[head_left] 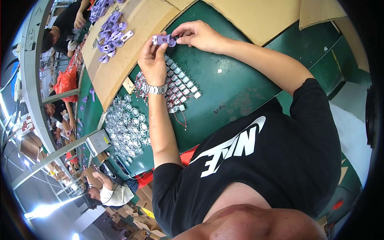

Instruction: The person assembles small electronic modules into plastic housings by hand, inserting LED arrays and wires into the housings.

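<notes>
Fingers of the left hand point(153, 62) are clamped on a light purple plastic part point(161, 40) in the head camera's view, with the thumb on the near side and the part held just above the far edge of a dark green tabletop point(236, 80). The right hand point(203, 37) comes in from the other side, its thumb and index finger bent close together at the rounded end of the part, beside something small and dark; whether they grip it or only touch it cannot be told. A silver metal watch point(155, 89) circles the left wrist. Below the hands, partly behind the left forearm, small metal motors point(180, 82) with red wires lie in slanting rows. Left of that forearm, many clear, round pieces point(127, 124) are spread over the table. Beyond them, a curved cardboard sheet point(146, 24) bears a heap of similar purple parts point(114, 34), and more cardboard point(266, 18) lies at the upper right. The wearer's black T-shirt point(276, 160) with white print fills the lower right. Along the left side, past a pale metal frame point(34, 80), a red plastic bag point(66, 80) and several co-workers appear, one in a white top point(116, 196).
</notes>
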`<move>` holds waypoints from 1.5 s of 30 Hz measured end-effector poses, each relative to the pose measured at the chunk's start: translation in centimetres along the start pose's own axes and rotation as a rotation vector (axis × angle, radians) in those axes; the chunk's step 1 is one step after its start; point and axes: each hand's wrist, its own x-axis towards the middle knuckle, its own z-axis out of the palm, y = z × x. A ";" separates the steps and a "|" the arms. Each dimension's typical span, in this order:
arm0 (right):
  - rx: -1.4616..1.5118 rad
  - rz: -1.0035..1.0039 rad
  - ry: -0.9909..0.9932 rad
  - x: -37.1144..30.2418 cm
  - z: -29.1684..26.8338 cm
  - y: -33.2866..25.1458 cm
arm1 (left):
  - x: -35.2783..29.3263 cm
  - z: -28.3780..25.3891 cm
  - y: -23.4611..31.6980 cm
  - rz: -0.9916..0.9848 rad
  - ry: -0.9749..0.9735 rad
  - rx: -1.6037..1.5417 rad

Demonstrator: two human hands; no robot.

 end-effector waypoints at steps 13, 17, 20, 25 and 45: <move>-0.219 -0.256 0.187 -1.1 0.7 -1.0 | -0.4 1.3 0.0 -0.179 0.115 -0.280; -0.143 -0.202 0.126 -1.0 0.8 -1.1 | -0.4 1.0 -0.2 -0.177 0.134 -0.273; -0.078 -0.187 0.143 -0.9 1.0 -1.2 | -0.4 0.7 -0.1 -0.184 0.130 -0.290; -0.321 -0.513 0.222 -0.6 0.5 -1.0 | -0.3 0.1 0.0 -0.288 0.108 -0.532; 0.228 0.152 -0.202 -0.2 -0.8 -0.5 | -0.3 -0.2 0.9 -0.190 -0.064 -0.320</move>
